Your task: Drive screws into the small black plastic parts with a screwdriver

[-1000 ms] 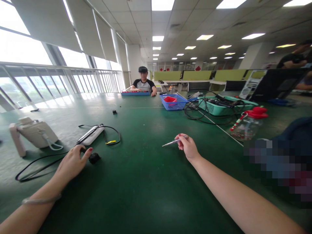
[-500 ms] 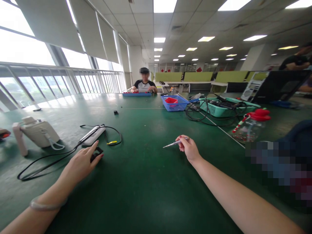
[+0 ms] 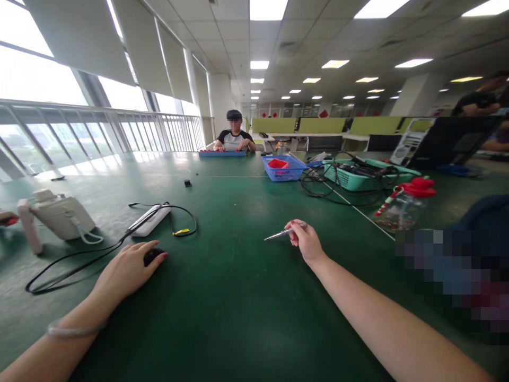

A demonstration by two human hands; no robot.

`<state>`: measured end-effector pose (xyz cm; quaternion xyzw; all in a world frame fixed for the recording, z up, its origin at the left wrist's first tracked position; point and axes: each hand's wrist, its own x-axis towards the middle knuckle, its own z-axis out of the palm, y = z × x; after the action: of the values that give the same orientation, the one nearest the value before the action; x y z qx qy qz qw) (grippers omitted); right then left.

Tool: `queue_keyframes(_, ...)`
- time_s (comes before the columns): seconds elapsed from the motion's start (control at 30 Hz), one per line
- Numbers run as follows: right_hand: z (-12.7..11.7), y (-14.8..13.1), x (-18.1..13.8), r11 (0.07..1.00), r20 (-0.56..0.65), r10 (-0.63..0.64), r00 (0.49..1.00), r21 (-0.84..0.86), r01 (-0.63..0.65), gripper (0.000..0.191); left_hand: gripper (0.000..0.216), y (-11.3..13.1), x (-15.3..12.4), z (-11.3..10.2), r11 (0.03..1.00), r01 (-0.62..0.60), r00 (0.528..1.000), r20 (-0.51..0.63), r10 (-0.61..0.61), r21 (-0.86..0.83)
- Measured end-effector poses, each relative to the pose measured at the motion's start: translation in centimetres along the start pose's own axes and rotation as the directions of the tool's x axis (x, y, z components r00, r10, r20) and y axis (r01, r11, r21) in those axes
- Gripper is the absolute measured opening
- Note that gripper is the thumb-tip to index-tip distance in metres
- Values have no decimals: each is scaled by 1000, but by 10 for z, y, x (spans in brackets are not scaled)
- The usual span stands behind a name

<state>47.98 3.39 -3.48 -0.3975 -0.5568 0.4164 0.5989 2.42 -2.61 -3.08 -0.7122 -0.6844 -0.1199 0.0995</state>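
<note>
Pen-like silver tool (image 3: 278,234) sits just right of the frame's centre, gripped between the fingers of the right hand (image 3: 307,243), its thin tip pointing left over the green tabletop (image 3: 238,302). At lower left, the left hand (image 3: 128,268) is curled around a small, partly hidden black object (image 3: 151,257), near a black cable (image 3: 122,240).

The left hand (image 3: 126,269) partly hides a black object (image 3: 151,257), so its shape is unclear.
</note>
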Motion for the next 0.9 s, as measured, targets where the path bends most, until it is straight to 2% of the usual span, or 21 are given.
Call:
queue_keyframes(0.07, -1, 0, 0, 1000, -1, -1, 1000, -4, 1, 32, 63, -5, -1, 1, 1000, -9, 1000, -13, 9, -28)
queue_keyframes(0.13, -1, -1, -1, 1000, 4, -9, 1000, -27, 9, 31, 57, -8, 0, 0, 998, -31, 999, 32, 33, -59)
queue_keyframes(0.23, -1, -5, -4, 990, 23, -51, 998, -129, 53, 30, 50, 3, 4, -9, 992, -74, 990, 112, 86, -101)
queue_keyframes(0.33, 3, -10, -8, 929, 80, -144, 986, -332, 163, 25, 46, 40, 12, -27, 971, -180, 978, 81, 194, -161)
queue_keyframes(0.43, 12, -15, -13, 790, 214, -260, 942, -515, 334, 14, 40, 95, 24, -42, 917, -328, 939, 25, 343, -228)
queue_keyframes(0.5, 18, -17, -17, 699, 312, -274, 910, -586, 411, 12, 34, 135, 35, -44, 865, -422, 895, 26, 445, -270)
queue_keyframes(0.6, 25, -21, -23, 591, 399, -303, 865, -633, 499, 11, 31, 187, 56, -30, 812, -493, 851, 22, 525, -314)
queue_keyframes(0.7, 28, -27, -26, 446, 360, -411, 837, -721, 529, 13, 31, 222, 75, -7, 806, -499, 844, 32, 535, -318)
queue_keyframes(0.8, 26, -34, -29, 345, 334, -487, 807, -775, 529, 26, 35, 238, 84, 13, 804, -476, 859, 7, 512, -356)
queue_keyframes(0.9, 26, -38, -32, 305, 383, -496, 779, -763, 569, 30, 40, 238, 85, 26, 766, -489, 853, -44, 520, -418)
